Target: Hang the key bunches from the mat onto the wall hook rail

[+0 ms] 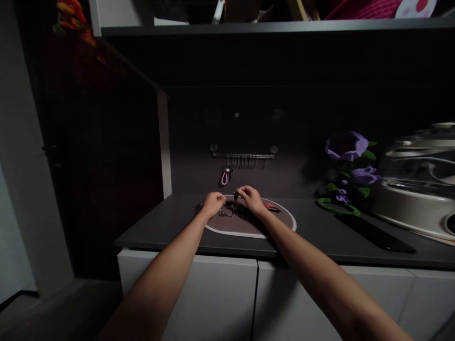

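Observation:
My right hand (250, 198) is closed in a pinch on a small dark bunch of keys (236, 196), which hangs from the fingertips above the mat. Close beside it, my left hand (213, 203) has its fingers pressed together; what they hold, if anything, is too small to make out. Below and between the hands, metal keys and a chain (226, 213) lie on an oval brown mat (249, 233) with a white rim. A red and black item (272, 206) rests on the mat behind my right wrist.
On the wall, a metal rail (243, 156) with several hooks carries a pink strap keychain (224, 177). Purple crocheted flowers (346, 146), a long black flat object (378, 233) and a cream appliance (415, 203) stand or lie to the right on the dark counter (159, 222). A shelf (249, 29) hangs above.

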`<state>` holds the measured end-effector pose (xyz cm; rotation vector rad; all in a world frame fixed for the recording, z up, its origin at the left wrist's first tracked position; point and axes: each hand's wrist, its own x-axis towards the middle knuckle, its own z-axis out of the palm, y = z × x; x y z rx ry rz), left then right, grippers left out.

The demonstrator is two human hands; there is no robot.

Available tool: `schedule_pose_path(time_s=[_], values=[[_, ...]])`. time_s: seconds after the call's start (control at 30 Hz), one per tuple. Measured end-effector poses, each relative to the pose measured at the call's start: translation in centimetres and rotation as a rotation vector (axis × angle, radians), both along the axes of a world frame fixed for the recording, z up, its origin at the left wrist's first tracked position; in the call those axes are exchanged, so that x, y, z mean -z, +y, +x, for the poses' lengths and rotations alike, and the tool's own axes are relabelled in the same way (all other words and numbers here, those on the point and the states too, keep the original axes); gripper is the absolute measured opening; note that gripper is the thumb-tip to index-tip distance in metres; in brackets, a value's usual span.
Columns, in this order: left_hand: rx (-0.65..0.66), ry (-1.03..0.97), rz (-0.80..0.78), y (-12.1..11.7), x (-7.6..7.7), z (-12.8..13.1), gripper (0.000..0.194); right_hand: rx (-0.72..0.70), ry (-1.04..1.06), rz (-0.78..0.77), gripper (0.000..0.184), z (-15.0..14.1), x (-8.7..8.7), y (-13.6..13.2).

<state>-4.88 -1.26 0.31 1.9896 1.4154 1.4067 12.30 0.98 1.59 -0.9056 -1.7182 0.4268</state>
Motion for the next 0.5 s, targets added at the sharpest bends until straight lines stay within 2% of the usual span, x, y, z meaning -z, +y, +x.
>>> schedule_pose_path(time_s=[0.17,0.37,0.5], values=[[-0.096,0.162,0.021,-0.1,0.0,0.2,0.023,0.032,0.072,0.011,0.029,-0.4,-1.9,1.9],[-0.147,0.234,0.018,0.2,0.1,0.1,0.023,0.13,0.195,-0.021,0.034,-1.6,-5.1,4.9],[-0.19,0.272,0.01,0.2,0.1,0.0,0.024,0.214,0.232,-0.038,0.033,-2.2,-6.6,6.9]])
